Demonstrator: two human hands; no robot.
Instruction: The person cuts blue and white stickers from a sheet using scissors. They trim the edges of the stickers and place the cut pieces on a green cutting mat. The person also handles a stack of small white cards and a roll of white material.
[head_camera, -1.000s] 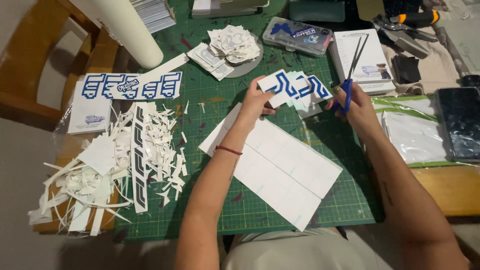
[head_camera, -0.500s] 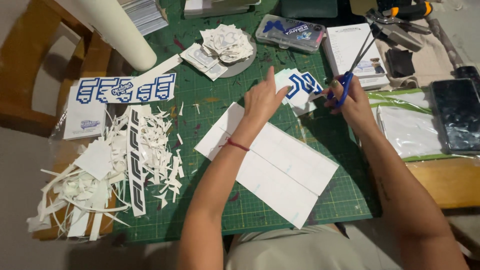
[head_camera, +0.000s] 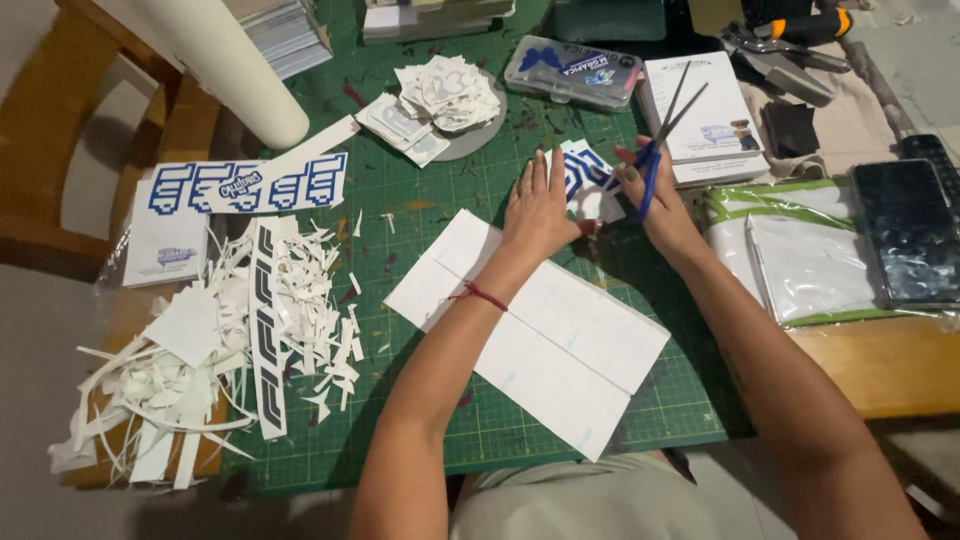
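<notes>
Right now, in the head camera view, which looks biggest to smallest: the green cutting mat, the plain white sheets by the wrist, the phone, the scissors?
1. Green cutting mat, by far.
2. Plain white sheets.
3. Phone.
4. Scissors in the right hand; long like the phone but far slimmer, and partly hidden.

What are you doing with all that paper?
A person is cutting out blue-and-white stickers on a green mat. The right hand holds blue scissors, blades open and pointing away. The left hand lies flat, pressing the stickers down. A big white sheet lies under the left wrist. White scraps are piled on the left, beside more stickers waiting in a strip.
</notes>
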